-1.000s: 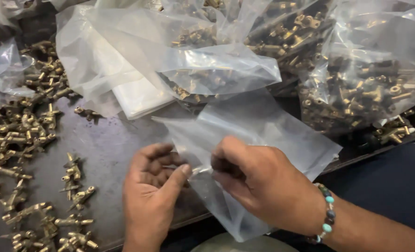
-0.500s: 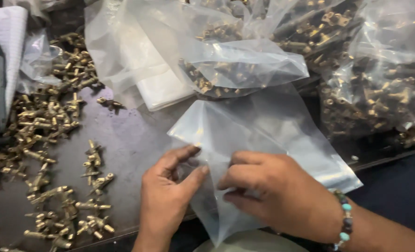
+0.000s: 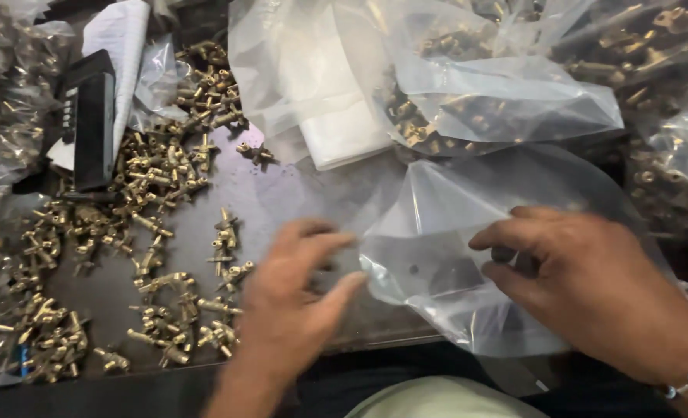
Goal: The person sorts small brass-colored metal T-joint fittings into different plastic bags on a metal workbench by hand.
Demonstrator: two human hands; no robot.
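A clear, empty plastic bag [image 3: 468, 255] lies at lower centre-right of the frame, pinched by the left hand [image 3: 293, 298] and the right hand [image 3: 591, 282]; above it, at upper centre, a clear plastic bag filled with brass fittings [image 3: 499, 93]; beside that, a flat stack of white folded bags [image 3: 344, 131]; at upper left, a black rectangular device with grey keys [image 3: 88, 116].
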